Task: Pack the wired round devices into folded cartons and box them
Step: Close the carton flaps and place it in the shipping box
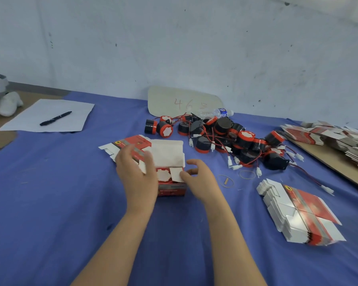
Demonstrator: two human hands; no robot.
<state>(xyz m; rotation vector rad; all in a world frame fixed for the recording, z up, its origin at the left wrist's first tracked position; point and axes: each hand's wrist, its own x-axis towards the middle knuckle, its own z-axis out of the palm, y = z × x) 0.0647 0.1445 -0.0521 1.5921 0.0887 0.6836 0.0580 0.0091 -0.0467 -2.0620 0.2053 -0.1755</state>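
The open carton [171, 187] sits straight ahead of the person, between the 2 hands, long axis running left to right. 1 round device [163, 174] lies inside, white face up; the lid flap [168, 150] stands up on the far side. The left hand [137, 174] covers the carton's left end; whether it grips I cannot tell. The right hand [199, 177] is at the right end, thumb tip on the small side flap [176, 174], other fingers loosely curved, holding nothing. That flap looks next to fold in, and the right hand is nearer
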